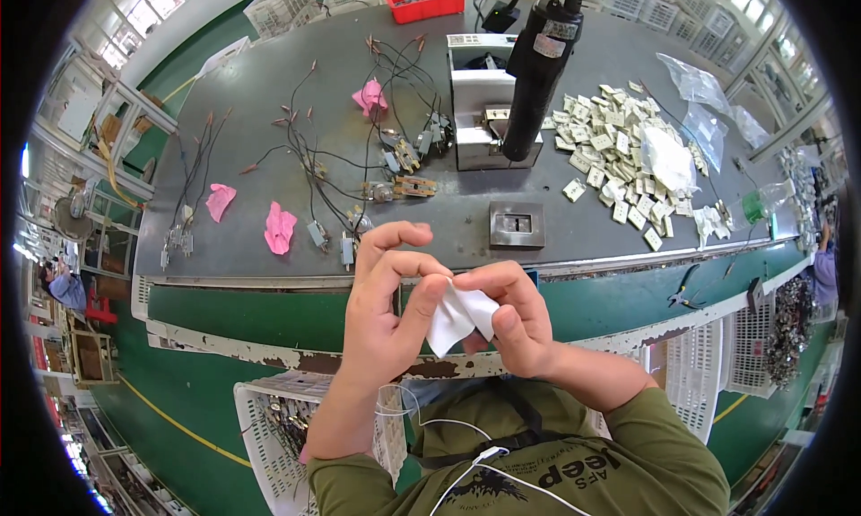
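Note:
My left hand (390, 305) and my right hand (516, 319) meet in front of my chest, just before the table's near edge. Pinched between their fingertips is a white piece of thin cloth or paper (453, 323), with its lower corner hanging free. Beyond the hands, a small metal block with a slot (517, 225) rests on the grey table (314, 211). Left of it lie wired switch-like parts (395, 188) with black leads. Crumpled pink cloths (280, 229) are scattered among them.
A black electric screwdriver (538, 85) hangs over a metal fixture (466, 94). To the right lies a heap of cream rectangular parts (619, 148) beside plastic bags (700, 90). Pliers (686, 290) lie near the front ledge. A red bin (426, 12) stands at the back, a white basket (256, 408) below left.

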Demonstrator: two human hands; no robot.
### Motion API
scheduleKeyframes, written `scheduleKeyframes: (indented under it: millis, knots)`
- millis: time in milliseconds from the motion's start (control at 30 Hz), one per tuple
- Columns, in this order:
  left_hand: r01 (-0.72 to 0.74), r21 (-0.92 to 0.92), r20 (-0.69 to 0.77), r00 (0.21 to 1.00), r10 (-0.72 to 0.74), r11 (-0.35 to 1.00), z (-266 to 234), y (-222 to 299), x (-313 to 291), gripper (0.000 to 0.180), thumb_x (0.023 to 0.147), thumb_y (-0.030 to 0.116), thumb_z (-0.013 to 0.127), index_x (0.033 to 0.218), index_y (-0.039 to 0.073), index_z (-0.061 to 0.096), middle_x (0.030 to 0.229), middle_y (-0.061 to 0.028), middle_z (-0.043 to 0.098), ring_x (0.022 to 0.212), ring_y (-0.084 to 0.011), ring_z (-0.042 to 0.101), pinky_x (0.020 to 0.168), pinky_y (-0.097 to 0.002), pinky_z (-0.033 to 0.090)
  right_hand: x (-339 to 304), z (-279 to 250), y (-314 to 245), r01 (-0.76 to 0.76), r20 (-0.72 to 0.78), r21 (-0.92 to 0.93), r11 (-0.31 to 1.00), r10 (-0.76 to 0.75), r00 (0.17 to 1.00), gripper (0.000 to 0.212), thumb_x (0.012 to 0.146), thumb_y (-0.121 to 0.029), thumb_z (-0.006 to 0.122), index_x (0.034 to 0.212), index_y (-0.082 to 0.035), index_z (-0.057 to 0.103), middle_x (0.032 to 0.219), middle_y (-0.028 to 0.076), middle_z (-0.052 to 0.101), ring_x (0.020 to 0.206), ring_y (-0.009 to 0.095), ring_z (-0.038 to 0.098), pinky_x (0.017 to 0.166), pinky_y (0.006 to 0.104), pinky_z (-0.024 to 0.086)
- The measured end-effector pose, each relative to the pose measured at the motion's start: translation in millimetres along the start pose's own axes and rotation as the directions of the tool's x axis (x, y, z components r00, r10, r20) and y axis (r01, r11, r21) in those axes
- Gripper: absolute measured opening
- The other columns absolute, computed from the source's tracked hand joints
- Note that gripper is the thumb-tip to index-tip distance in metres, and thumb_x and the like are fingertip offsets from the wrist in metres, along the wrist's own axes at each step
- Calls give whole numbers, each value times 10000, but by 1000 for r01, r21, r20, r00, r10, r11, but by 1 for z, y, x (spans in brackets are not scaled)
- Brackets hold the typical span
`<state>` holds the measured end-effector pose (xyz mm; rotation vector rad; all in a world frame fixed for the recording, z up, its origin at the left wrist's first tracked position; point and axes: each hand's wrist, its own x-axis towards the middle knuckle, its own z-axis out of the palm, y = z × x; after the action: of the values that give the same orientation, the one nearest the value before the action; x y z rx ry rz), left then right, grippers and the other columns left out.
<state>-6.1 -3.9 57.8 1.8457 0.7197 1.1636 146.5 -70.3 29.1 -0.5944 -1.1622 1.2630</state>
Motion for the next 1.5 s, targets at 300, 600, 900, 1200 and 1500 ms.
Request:
scheduleKeyframes:
  millis: [300, 600, 900, 1200, 1500]
  knots:
    - [-133, 256, 33, 991, 129, 958, 25, 1, -21, 322, 849, 167, 662, 1096, 4, 535, 1120, -157, 513, 986, -280, 537, 883, -373, 426, 2, 0, 0, -135, -320, -32, 990, 118, 940, 182, 968, -199, 490, 1079, -56, 470, 791, -15, 535, 548, -2, 388, 473, 162, 305]
    - [-350, 622, 271, 935, 227, 700, 32, 23, -29, 329, 720, 146, 717, 1029, 48, 659, 1159, -129, 554, 1040, -298, 541, 873, -411, 436, 15, -5, -8, -227, -376, 86, 970, 242, 894, 179, 934, -177, 561, 1046, -69, 473, 911, 0, 541, 743, 16, 488, 588, 163, 411]
    - [107, -390, -230, 950, -210, 915, 28, -13, -32, 208, 874, 89, 637, 1041, 9, 542, 996, -59, 563, 904, -123, 547, 798, -260, 435, 15, -21, -19, -468, 11, 437, 768, 515, 857, 148, 917, -180, 568, 1024, -112, 493, 737, 11, 580, 545, 29, 478, 392, 165, 269]
    - [331, -553, 51, 930, -365, 765, 36, -29, -41, 135, 897, 62, 593, 1006, 30, 520, 947, -13, 580, 833, -60, 556, 736, -218, 457, -2, -18, -15, -463, -139, -20, 886, 456, 879, 149, 928, -184, 549, 1008, -76, 484, 712, 33, 575, 520, 40, 494, 387, 163, 287]
    - [312, -578, 141, 948, -284, 754, 35, -32, -34, 194, 885, 62, 613, 1058, 36, 528, 968, -27, 591, 837, -84, 567, 743, -231, 452, 3, -25, -10, -520, -53, 150, 841, 532, 845, 145, 941, -204, 523, 951, -102, 420, 680, 31, 545, 510, 60, 495, 379, 172, 242]
